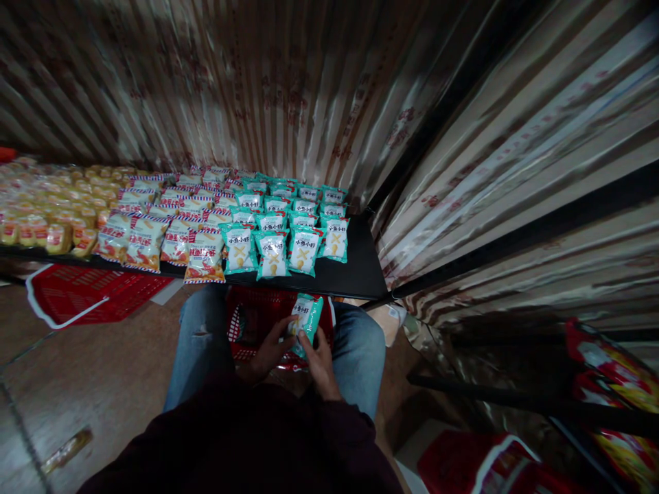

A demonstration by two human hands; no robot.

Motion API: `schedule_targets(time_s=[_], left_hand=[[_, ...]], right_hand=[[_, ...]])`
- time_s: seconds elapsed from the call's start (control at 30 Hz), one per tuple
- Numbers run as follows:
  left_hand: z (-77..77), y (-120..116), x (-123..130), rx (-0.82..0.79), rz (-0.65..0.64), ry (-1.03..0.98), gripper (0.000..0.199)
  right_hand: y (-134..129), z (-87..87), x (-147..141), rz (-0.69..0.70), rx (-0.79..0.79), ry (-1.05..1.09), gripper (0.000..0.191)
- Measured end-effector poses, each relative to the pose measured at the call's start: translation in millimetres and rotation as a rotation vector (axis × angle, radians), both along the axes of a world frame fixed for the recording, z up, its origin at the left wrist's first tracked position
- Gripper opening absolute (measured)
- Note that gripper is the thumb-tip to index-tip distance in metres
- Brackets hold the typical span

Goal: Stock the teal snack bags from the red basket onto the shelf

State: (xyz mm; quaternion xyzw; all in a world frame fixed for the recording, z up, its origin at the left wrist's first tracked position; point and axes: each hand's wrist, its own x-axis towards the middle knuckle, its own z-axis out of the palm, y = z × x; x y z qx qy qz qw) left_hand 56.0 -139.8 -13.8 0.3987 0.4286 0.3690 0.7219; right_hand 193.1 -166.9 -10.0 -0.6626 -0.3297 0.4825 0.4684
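A teal and white snack bag [307, 317] is held between my two hands, above a red basket [257, 299] that stands between my knees. My left hand [271, 348] grips the bag's left side, and my right hand [320, 358] grips its lower right part. Just beyond, rows of matching teal bags [272, 254] stand upright on a black shelf [355, 264]. Red, white and blue striped snack bags [204, 256] stand to their left.
Yellow wrapped snacks [59, 237] fill the shelf's left end. Under it sits another red basket [87, 291]. Patterned curtains [309, 89] hang behind, with black metal bars [515, 237] at the right. A red bag [463, 460] lies at the lower right.
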Motion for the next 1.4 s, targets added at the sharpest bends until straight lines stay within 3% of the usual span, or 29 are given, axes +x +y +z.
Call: schedule_targets(time_s=[0.1,0.27,0.57,0.83,1.2,1.4], left_hand=[[-5.8,-0.3,-0.6,0.063,0.033,0.07,0.059],[-4.4,1.5,4.1,0.08,0.077,0.009,0.07],[5.0,11.3,18.4,0.032,0.045,0.058,0.071],[12.1,22.3,36.6,0.181,0.176,0.14,0.048],[24.2,36.1,62.9,0.332,0.205,0.282,0.042],[24.8,47.4,75.1,0.373,0.235,0.291,0.042]], right_hand=[[1.7,1.8,4.3,0.004,-0.023,0.133,0.056],[-0.2,4.0,11.5,-0.089,-0.033,0.299,0.064],[1.0,5.2,16.4,-0.14,-0.031,0.383,0.062],[11.8,17.2,23.7,-0.047,0.07,0.201,0.065],[40.2,33.8,29.7,-0.186,0.121,-0.173,0.055],[55.9,38.7,39.1,-0.192,0.065,-0.348,0.056]])
